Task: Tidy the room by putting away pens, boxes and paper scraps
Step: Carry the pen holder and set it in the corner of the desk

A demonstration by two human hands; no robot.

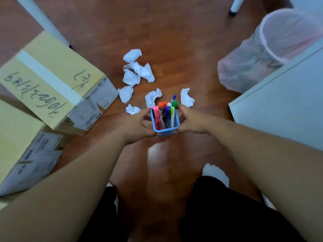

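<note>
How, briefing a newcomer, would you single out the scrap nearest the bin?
Find the bag-lined waste bin at right. Between it and the blue pen holder lies one crumpled paper scrap. Other scraps lie behind or left of the holder.

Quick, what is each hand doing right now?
Left hand: grips the blue pen holder full of markers.
Right hand: grips its other side.

Office room, taped cardboard boxes (handwritten labels), lined wastebasket, white desk

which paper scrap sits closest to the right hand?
The lone scrap just beyond the right hand, on the right of the pen holder; the other scraps all lie farther left.
</note>
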